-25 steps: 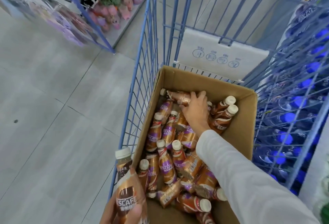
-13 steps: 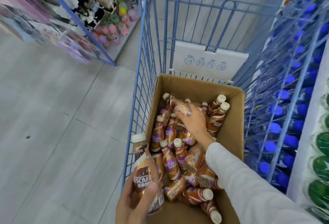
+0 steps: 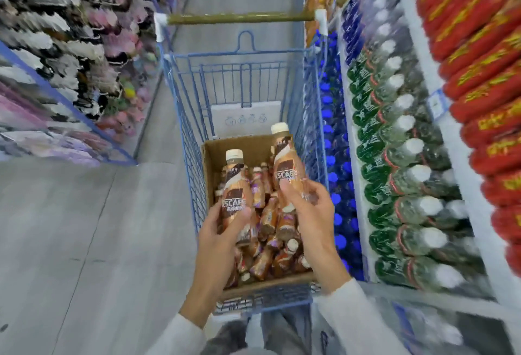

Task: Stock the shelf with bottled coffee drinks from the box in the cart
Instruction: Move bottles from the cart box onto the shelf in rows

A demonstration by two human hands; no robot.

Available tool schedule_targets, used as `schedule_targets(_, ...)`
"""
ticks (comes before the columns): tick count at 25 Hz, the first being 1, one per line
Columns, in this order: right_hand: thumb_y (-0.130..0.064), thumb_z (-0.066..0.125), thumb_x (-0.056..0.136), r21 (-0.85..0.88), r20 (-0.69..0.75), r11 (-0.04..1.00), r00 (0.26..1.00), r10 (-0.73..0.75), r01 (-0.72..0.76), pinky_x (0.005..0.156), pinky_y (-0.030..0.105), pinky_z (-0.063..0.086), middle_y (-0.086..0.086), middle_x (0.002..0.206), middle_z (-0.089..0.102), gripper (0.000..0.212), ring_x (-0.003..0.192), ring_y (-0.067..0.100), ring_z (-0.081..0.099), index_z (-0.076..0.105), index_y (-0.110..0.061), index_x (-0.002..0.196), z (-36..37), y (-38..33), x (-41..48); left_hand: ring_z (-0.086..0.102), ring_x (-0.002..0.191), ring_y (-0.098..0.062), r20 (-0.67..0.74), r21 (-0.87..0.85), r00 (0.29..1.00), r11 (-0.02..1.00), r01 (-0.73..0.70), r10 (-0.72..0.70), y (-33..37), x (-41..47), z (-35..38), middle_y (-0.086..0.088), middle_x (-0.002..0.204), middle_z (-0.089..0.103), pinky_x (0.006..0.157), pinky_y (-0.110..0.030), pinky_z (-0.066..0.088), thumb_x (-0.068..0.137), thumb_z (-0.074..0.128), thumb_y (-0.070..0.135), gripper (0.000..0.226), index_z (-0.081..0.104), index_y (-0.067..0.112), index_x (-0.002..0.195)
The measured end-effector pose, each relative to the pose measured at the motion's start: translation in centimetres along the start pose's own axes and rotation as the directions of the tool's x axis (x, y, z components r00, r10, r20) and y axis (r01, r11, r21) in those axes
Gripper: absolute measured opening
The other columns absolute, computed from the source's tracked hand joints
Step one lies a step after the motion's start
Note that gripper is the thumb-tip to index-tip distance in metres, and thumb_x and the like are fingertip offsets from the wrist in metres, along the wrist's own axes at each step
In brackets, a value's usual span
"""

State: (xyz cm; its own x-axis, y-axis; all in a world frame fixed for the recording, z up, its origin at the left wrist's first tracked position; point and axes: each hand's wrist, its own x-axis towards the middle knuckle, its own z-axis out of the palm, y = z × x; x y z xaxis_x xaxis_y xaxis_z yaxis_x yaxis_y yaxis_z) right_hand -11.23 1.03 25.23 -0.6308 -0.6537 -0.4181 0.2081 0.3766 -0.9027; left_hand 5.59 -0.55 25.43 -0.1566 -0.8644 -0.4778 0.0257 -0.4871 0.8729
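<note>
"Brown and cream coffee bottles, one to each of the hands?"

"Yes. The left hand (image 3: 222, 230) is wrapped round the left bottle (image 3: 235, 194) low on its label, thumb across the front. The right hand (image 3: 310, 213) holds the right bottle (image 3: 287, 163) near its base between curled fingers and thumb. The hands are apart, with a gap between the two bottles."

"How do the bottles sit?"

"Both are roughly upright, white caps up, long axes close to parallel. The right one is higher and leans a little. They hang above the cardboard box (image 3: 210, 168) in the blue cart (image 3: 189, 157), where plenty more loose bottles (image 3: 267, 219) lie jumbled."

"And the shelf?"

"Off to the right, just beside the cart. The shelf (image 3: 463, 185) carries rows of green-labelled bottles (image 3: 394, 157), with blue-capped bottles (image 3: 331, 160) lower down. The right hand is the nearer one, so I'd judge its bottle should go across first, cap kept up, swung rightward over the cart's wire side."

"Where's the coffee's slot?"

"I can't tell. No coffee facing shows, and that side is smeared. With the box this full, I'd say the job is far from done."
</note>
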Motion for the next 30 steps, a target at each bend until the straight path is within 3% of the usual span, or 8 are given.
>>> schedule_targets(4, -0.069, 0.088, 0.052, 0.132, -0.184, 0.983, 0.978, -0.1, 0.126, 0.074, 0.015, 0.05, -0.02, 0.098, 0.074, 0.06, 0.088, -0.003, 0.07, 0.067, -0.039, 0.1, -5.0, -3.0, -6.9, 0.073, 0.108, -0.016, 0.228, 0.067, 0.967, 0.989, -0.13, 0.112, 2.7, -3.3, 2.9, 0.007, 0.116, 0.077, 0.099, -0.048, 0.055, 0.088, 0.078, 0.04, 0.038, 0.069, 0.033, 0.124)
schedule_targets(8, -0.066, 0.09, 0.054, 0.182, -0.359, 0.953, 0.919, -0.166, 0.243, 0.071, 0.015, 0.051, -0.014, 0.101, 0.075, 0.057, 0.09, 0.002, 0.071, 0.067, -0.043, 0.101, -11.1, -4.3, -12.5, 0.074, 0.106, -0.019, 0.461, 0.046, 0.866, 0.969, -0.241, 0.193, 4.7, -7.6, 7.8, 0.004, 0.114, 0.078, 0.091, -0.039, 0.06, 0.084, 0.079, 0.038, 0.039, 0.071, 0.03, 0.121)
schedule_targets(10, -0.056, 0.09, 0.057, 0.212, -0.45, 0.929, 0.874, -0.183, 0.304, 0.071, 0.015, 0.052, -0.009, 0.102, 0.075, 0.057, 0.091, 0.006, 0.072, 0.068, -0.033, 0.105, -14.3, -4.6, -15.3, 0.076, 0.098, -0.017, 0.574, 0.022, 0.786, 0.956, -0.292, 0.227, 5.0, -10.3, 10.5, 0.004, 0.109, 0.079, 0.077, -0.026, 0.061, 0.085, 0.081, 0.035, 0.034, 0.073, 0.032, 0.117)
schedule_targets(12, -0.049, 0.091, 0.061, 0.221, -0.546, 0.908, 0.817, -0.187, 0.355, 0.071, 0.019, 0.054, -0.005, 0.103, 0.076, 0.056, 0.09, 0.01, 0.073, 0.068, -0.027, 0.107, -17.8, -4.6, -18.8, 0.076, 0.093, -0.017, 0.679, -0.007, 0.697, 0.951, -0.31, 0.232, 5.1, -13.6, 13.4, 0.002, 0.107, 0.079, 0.073, -0.026, 0.062, 0.081, 0.079, 0.036, 0.036, 0.073, 0.03, 0.116)
schedule_targets(17, -0.047, 0.09, 0.061, 0.203, -0.759, 0.852, 0.627, -0.174, 0.482, 0.069, 0.018, 0.054, -0.001, 0.097, 0.077, 0.056, 0.085, 0.011, 0.072, 0.067, -0.018, 0.103, -26.8, -3.1, -29.1, 0.075, 0.096, -0.012, 0.886, -0.055, 0.412, 0.932, -0.358, 0.211, 3.4, -24.3, 19.6, 0.004, 0.107, 0.079, 0.079, -0.031, 0.061, 0.073, 0.081, 0.05, 0.045, 0.074, 0.034, 0.114)
schedule_targets(20, -0.046, 0.09, 0.06, 0.16, -0.838, 0.836, 0.52, -0.166, 0.526, 0.071, 0.022, 0.055, 0.004, 0.098, 0.076, 0.062, 0.087, 0.015, 0.073, 0.065, -0.012, 0.105, -31.8, -1.5, -35.8, 0.075, 0.096, -0.01, 0.944, -0.106, 0.253, 0.922, -0.373, 0.211, 1.0, -31.6, 22.2, 0.003, 0.108, 0.079, 0.076, -0.02, 0.058, 0.073, 0.08, 0.048, 0.044, 0.075, 0.034, 0.115)
schedule_targets(25, -0.048, 0.088, 0.065, 0.077, -0.9, 0.812, 0.39, -0.193, 0.578, 0.078, 0.022, 0.057, -0.002, 0.107, 0.076, 0.063, 0.098, 0.015, 0.074, 0.062, -0.019, 0.114, -39.0, 1.0, -46.0, 0.076, 0.092, -0.012, 0.98, -0.158, 0.059, 0.92, -0.358, 0.191, -2.3, -43.1, 25.7, 0.004, 0.104, 0.079, 0.071, -0.02, 0.059, 0.071, 0.083, 0.045, 0.042, 0.075, 0.034, 0.111)
schedule_targets(30, -0.037, 0.085, 0.079, -0.04, -0.886, 0.84, 0.369, -0.28, 0.541, 0.084, 0.025, 0.059, -0.004, 0.11, 0.076, 0.048, 0.101, 0.013, 0.073, 0.064, -0.024, 0.12, -45.1, 1.6, -52.3, 0.077, 0.092, -0.012, 0.975, -0.221, -0.078, 0.913, -0.343, 0.206, -3.9, -51.0, 29.5, 0.006, 0.103, 0.08, 0.074, -0.022, 0.06, 0.071, 0.085, 0.043, 0.038, 0.076, 0.038, 0.107)
